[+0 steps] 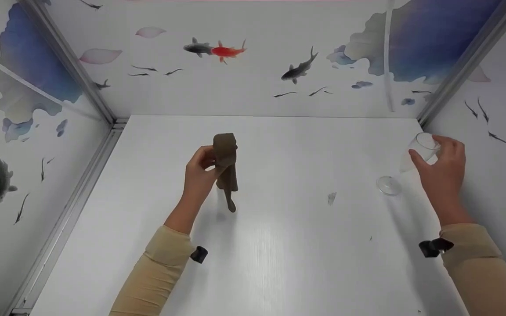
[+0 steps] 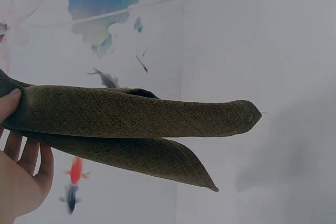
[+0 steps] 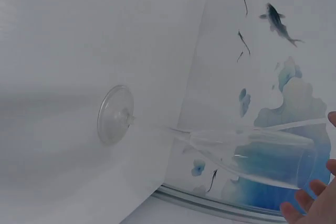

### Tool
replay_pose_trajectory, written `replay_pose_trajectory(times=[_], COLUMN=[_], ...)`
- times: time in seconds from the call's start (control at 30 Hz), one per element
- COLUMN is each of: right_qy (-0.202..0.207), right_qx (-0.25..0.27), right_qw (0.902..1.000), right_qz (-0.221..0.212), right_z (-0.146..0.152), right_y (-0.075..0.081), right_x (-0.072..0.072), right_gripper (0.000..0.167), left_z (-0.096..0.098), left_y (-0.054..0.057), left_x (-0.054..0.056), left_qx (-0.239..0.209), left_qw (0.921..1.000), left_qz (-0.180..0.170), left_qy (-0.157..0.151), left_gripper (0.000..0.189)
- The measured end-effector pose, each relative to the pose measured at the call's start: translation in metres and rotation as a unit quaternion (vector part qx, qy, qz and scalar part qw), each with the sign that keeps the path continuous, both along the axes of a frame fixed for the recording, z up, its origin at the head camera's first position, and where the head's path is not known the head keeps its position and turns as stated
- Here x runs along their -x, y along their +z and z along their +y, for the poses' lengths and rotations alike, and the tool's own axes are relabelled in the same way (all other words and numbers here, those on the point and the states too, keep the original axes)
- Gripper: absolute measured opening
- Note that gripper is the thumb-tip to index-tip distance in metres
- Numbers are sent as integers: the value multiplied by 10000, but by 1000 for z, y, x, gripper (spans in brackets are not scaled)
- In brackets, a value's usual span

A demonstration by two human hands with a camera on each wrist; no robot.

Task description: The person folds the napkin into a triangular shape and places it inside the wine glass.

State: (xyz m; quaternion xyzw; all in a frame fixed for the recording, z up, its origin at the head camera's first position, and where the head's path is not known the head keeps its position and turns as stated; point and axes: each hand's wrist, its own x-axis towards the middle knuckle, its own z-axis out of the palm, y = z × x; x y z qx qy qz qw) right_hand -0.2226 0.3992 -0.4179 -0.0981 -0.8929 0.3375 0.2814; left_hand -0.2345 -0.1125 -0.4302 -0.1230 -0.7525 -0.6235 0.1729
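Note:
In the head view my left hand (image 1: 200, 169) pinches a folded brown cloth (image 1: 225, 149) above the table, and its lower end hangs down. The left wrist view shows the cloth (image 2: 136, 114) in two long folds, the thumb on top and fingers (image 2: 44, 166) beneath. At the right, a clear stemmed glass (image 3: 252, 156) stands upright, its round foot (image 1: 389, 186) on the table. My right hand (image 1: 445, 171) is around its upper part with thumb and fingers spread. In the right wrist view, curved fingertips (image 3: 290, 211) lie beside the rim, at least one apart from the glass.
The white table (image 1: 279, 263) has a small greyish mark (image 1: 331, 198) near its middle. Walls printed with fish and blue shapes enclose the back and sides. The right wall (image 1: 499, 175) is close to my right hand. Metal rails (image 1: 66, 210) line the left edge.

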Motion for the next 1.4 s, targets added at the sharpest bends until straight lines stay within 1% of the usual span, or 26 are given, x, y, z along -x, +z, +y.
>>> replay_pose_trajectory(times=[0.13,0.27,0.37,0.47,0.67,0.8,0.97,1.17,1.4], right_qy=[-17,23,33,-8,-95,-37,-53,13,272], right_qx=[144,599,883,1051,1188,1167,1156,988,936], right_qw=[9989,9931,9872,9838,9813,9820,9840,9878,9919], right_qz=[-453,-1011,-1325,-1453,-1514,-1484,-1354,-1203,-813], right_z=[10,16,16,16,16,17,15,1,-23], right_y=[-3,-3,-3,-4,-7,-9,-9,-11,-7], right_x=[2,3,3,3,7,11,12,10,4], right_gripper=[74,86,90,90,90,88,83,80,77], left_z=[-5,-10,-12,-14,-17,-17,-17,-18,-15], left_y=[0,1,2,3,3,1,-1,-3,-2], left_x=[-2,-3,-4,-4,-3,-3,-3,-4,-3], left_qx=[62,118,138,135,30,24,-16,-75,-24], left_qw=[9999,9997,9995,9993,9995,9993,9993,9988,9988], left_qz=[-58,-96,-137,-174,-176,-241,-248,-322,-285], left_qy=[63,171,248,291,275,297,263,369,392], left_gripper=[35,35,35,35,35,35,35,35,34])
